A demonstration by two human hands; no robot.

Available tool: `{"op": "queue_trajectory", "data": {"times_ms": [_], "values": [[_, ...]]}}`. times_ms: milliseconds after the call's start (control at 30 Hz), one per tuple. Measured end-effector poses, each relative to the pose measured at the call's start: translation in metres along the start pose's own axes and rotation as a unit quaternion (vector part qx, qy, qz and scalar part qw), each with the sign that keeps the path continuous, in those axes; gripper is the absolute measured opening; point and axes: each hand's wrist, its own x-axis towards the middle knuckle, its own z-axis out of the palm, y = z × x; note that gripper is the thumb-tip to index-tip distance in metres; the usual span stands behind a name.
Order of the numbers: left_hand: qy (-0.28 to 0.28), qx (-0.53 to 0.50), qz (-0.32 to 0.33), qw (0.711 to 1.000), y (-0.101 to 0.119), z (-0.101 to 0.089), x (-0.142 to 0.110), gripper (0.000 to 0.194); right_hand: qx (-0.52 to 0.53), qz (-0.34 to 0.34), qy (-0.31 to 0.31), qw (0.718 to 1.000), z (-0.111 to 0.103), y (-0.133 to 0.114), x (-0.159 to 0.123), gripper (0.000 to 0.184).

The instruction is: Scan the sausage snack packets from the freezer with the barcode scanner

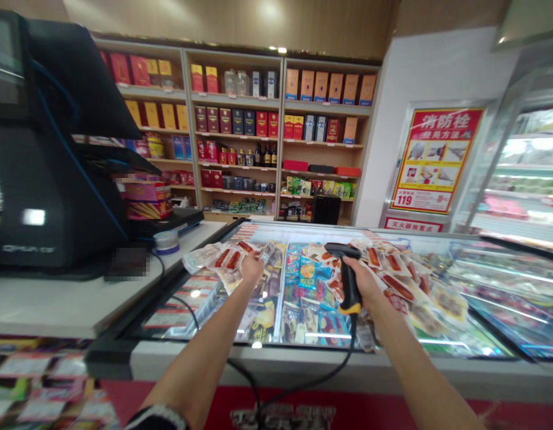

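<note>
My right hand (pixel 365 285) is closed around the handle of a black and yellow barcode scanner (pixel 349 280). Its head points left over the glass, and a black cable hangs from the handle's base. Over on the left, my left hand (pixel 252 267) has its fingers closed at the edge of clear vacuum packs of red sausages (pixel 233 260), seemingly gripping one; the fingertips are partly hidden. More sausage packs (pixel 395 280) lie in a loose pile on the glass, to the right of the scanner and partly behind it.
Under the glass top, the chest freezer (pixel 205 357) holds colourful packets. A cash register (pixel 57 149) stands on the white counter (pixel 48 304) at left, with a roll of tape (pixel 166 242) near its edge. Shelves of boxed bottles (pixel 238 122) line the back; a refrigerated display (pixel 518 173) is at right.
</note>
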Motion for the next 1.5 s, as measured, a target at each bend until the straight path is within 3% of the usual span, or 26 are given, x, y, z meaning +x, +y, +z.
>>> {"op": "queue_trajectory", "data": {"times_ms": [200,333,400,433,733,833,967,1200,1333,1500], "values": [[0.14,0.068,-0.013,0.988,0.002,-0.048,0.015,0.034,0.01,-0.019,0.057,0.998,-0.029,-0.002,0.01,0.022],[0.204,0.115,0.034,0.972,0.02,-0.048,0.007,0.037,0.021,-0.026,0.064,0.997,-0.044,0.001,0.016,0.021],[0.176,0.136,0.096,0.97,0.034,-0.032,-0.001,0.037,0.027,-0.026,0.07,0.997,-0.049,0.002,0.019,0.022],[0.136,0.139,0.117,0.974,0.043,-0.021,-0.005,0.038,0.03,-0.028,0.072,0.997,-0.051,0.002,0.019,0.022],[-0.09,0.13,0.21,0.965,0.116,0.107,-0.043,0.034,0.034,-0.029,0.1,0.994,-0.074,-0.006,0.018,0.021],[-0.131,0.141,0.209,0.959,0.128,0.131,-0.048,0.033,0.028,-0.032,0.112,0.993,-0.079,-0.007,0.016,0.022],[-0.15,0.167,0.198,0.954,0.127,0.145,-0.048,0.027,0.016,-0.024,0.106,0.994,-0.082,-0.006,0.015,0.024],[-0.137,0.182,0.228,0.947,0.092,0.128,-0.041,0.028,0.007,-0.013,0.068,0.998,-0.065,-0.001,0.012,0.024],[-0.125,0.185,0.249,0.942,0.071,0.099,-0.028,0.03,-0.017,-0.021,0.033,0.999,-0.043,0.002,0.006,0.027],[-0.064,0.208,0.317,0.923,0.052,0.055,-0.019,0.029,-0.038,-0.042,-0.011,0.998,-0.018,0.006,0.003,0.03]]}}
